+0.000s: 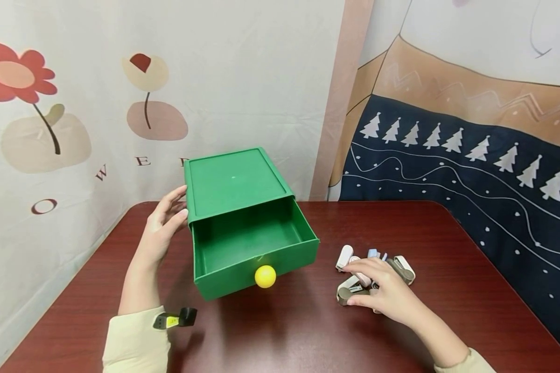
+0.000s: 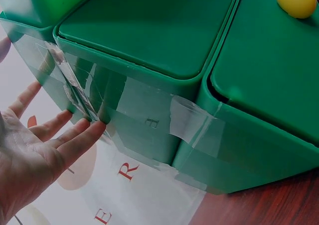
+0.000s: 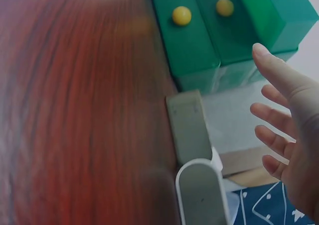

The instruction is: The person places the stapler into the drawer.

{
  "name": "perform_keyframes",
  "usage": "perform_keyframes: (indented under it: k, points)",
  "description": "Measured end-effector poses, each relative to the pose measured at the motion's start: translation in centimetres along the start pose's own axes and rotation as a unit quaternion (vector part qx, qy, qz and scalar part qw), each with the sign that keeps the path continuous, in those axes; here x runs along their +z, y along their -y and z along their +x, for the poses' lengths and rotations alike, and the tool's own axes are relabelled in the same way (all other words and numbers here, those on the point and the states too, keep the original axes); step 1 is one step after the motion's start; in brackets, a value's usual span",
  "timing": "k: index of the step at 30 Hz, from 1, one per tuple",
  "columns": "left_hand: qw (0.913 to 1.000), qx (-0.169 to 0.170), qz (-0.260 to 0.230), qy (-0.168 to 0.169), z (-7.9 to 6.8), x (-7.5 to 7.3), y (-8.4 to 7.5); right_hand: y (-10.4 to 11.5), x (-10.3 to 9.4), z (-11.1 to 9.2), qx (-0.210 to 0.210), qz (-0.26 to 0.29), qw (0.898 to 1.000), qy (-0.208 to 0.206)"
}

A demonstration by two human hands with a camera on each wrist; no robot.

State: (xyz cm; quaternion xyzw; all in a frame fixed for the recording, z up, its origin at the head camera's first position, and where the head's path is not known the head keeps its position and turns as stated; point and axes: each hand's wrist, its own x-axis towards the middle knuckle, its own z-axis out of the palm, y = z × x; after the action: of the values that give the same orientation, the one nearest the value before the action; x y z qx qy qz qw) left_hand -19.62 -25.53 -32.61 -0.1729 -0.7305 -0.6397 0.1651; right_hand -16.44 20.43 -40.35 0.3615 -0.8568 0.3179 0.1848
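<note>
A green drawer cabinet (image 1: 235, 181) stands left of centre, its top drawer (image 1: 256, 238) pulled out with a bare inside. The drawer front carries a round yellow knob (image 1: 265, 276). My left hand (image 1: 161, 228) rests its extended fingertips against the cabinet's left side; the left wrist view shows fingers (image 2: 82, 138) at the taped wall. To the right, my right hand (image 1: 387, 290) hovers over a cluster of small staplers, thumb and fingers spread apart. A white stapler (image 1: 345, 256) and a grey-and-white stapler (image 1: 403, 269) show around it; others are partly hidden under the hand.
The dark red wooden table (image 1: 298, 321) extends in front of the cabinet. Behind it hangs a printed cloth (image 1: 252, 77) with flowers, and a navy tree pattern (image 1: 466, 171) on the right. A black-and-yellow strap piece (image 1: 175, 318) sticks out from the left sleeve.
</note>
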Motion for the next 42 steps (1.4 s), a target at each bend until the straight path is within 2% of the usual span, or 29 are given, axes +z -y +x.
perform_keyframes:
  k: [10,23,33,42]
  points:
    - [1.0,0.0,0.001,0.0,0.0,0.1,-0.1,-1.4,0.3,-0.5,0.05,-0.015,0.997,0.053]
    - [1.0,0.002,0.005,-0.002,-0.1,0.0,-0.2,-2.7,1.1,-1.0,0.044,-0.046,0.994,0.084]
    - [0.9999,-0.001,0.012,-0.003,-0.1,0.1,-0.2,-3.1,1.7,-1.1,0.012,-0.075,0.994,0.081]
    - [0.9999,-0.002,0.012,-0.002,-0.1,0.0,-0.2,-3.2,1.8,-1.2,-0.003,-0.076,0.995,0.057]
